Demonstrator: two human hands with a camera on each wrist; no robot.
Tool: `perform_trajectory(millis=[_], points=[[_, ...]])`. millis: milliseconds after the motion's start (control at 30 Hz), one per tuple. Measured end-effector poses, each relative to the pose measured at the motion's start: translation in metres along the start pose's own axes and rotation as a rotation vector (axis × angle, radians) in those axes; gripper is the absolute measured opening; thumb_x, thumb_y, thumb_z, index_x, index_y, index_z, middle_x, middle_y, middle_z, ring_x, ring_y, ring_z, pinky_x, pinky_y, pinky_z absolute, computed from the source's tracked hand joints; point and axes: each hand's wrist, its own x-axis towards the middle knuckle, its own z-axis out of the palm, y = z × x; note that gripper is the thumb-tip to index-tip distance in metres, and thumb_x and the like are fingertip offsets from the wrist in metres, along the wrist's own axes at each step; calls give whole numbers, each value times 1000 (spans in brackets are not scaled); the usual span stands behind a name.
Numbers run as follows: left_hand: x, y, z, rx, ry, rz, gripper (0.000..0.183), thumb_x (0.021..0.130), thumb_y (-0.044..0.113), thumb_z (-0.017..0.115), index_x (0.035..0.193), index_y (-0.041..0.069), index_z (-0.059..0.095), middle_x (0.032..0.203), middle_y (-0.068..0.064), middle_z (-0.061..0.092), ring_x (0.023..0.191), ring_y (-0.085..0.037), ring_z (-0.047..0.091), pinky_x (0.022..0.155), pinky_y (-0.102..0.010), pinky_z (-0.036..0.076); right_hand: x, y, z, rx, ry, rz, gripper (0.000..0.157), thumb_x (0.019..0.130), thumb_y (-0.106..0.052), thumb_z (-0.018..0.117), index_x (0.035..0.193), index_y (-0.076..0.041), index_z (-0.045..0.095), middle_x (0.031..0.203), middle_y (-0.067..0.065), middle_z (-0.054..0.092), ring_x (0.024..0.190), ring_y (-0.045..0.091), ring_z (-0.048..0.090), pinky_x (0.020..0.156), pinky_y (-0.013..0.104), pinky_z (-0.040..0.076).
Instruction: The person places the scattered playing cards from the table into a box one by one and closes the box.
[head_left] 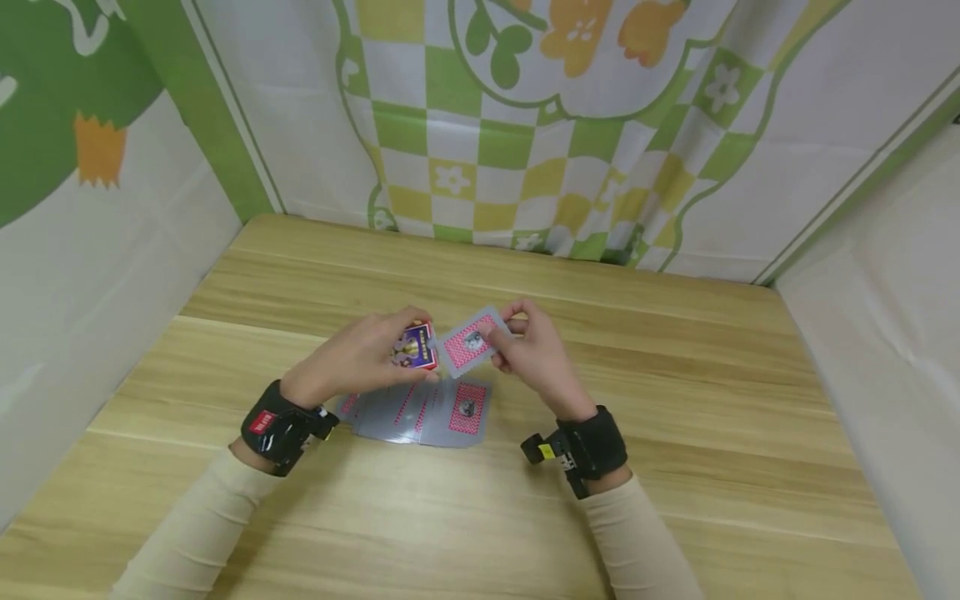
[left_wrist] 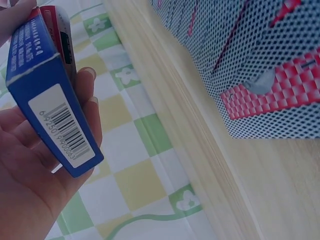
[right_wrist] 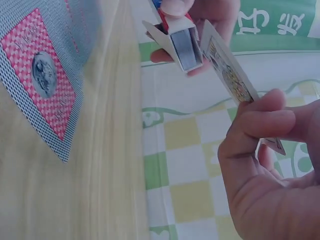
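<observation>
My left hand (head_left: pixel 352 354) grips a small card box (head_left: pixel 415 345) with a purple picture front; its blue end with a barcode (left_wrist: pixel 62 127) faces the left wrist camera. In the right wrist view the other end of the box (right_wrist: pixel 186 49) is open, its flap out and a stack of cards inside. Between thumb and fingers, my right hand (head_left: pixel 538 358) pinches a playing card (head_left: pixel 459 348) with a red-checked, grey-bordered back, close beside the open end. Below both hands, several overlapping cards (head_left: pixel 467 410) with the same backs lie face down on the table.
The wood-grain table (head_left: pixel 675 400) runs back to a green, yellow and white checked curtain (head_left: pixel 480 150). White cloth sides (head_left: pixel 885 275) rise at left and right. A black wrist camera is strapped to each wrist.
</observation>
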Motion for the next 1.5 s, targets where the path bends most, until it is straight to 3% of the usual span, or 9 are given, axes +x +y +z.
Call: perform_trajectory(millis=[233,467,567,733,833,1000,1100,1300,1500], points=[[2,6,2,-13,-7,45,75,73,58,71,127,15,45,86,5,60,66,-5,56,53,-26,50,1,3,7,-5,64,-58,26,91,-13,64,102,-2,43,78,18,64,51,26,56,47,32,48],[2,9,2,-37,12,16,74,74,58,70,127,13,44,82,4,58,63,-6,55,50,-27,49,-2,6,28,-10,105,-150,30,88,-11,67,101,1,42,79,20,62,53,32,64,51,50,56],[3,9,3,-17,25,29,74,75,55,71,128,11,45,84,3,59,65,-7,55,51,-27,49,-5,7,41,-162,69,-237,23,88,-9,67,100,2,50,83,16,64,56,23,65,50,43,57],[2,6,3,40,53,63,74,75,45,76,129,4,46,88,-1,60,69,-9,56,54,-29,50,-11,4,56,-568,39,-397,10,90,-5,62,96,-2,69,91,8,67,71,11,62,55,24,54],[2,3,3,58,74,57,74,74,46,76,128,4,47,88,-1,61,69,-9,56,55,-30,50,-12,2,56,-639,-15,-424,15,89,-3,60,101,-2,70,97,8,65,77,10,61,60,24,54],[3,1,1,60,73,41,79,74,57,71,129,6,46,85,1,61,66,-9,56,53,-30,50,-5,4,41,-604,-76,-359,15,93,-7,58,102,-5,70,96,5,66,80,10,59,66,29,54],[3,1,1,67,65,19,81,73,61,68,129,7,46,84,2,60,65,-8,55,52,-28,49,-3,8,31,-689,-161,-256,12,90,-13,63,98,-5,68,89,3,66,75,11,58,64,31,53],[2,2,1,65,39,-20,80,72,57,72,130,8,46,84,0,60,66,-10,56,52,-30,49,-5,19,22,-1021,-390,6,55,72,-38,80,107,-2,56,93,7,52,80,21,49,67,33,48],[2,3,2,66,34,-24,78,73,54,74,130,9,46,83,0,60,65,-11,55,52,-31,49,-6,25,24,-1078,-372,49,76,63,-47,83,113,0,50,99,9,45,88,24,44,72,37,48]])
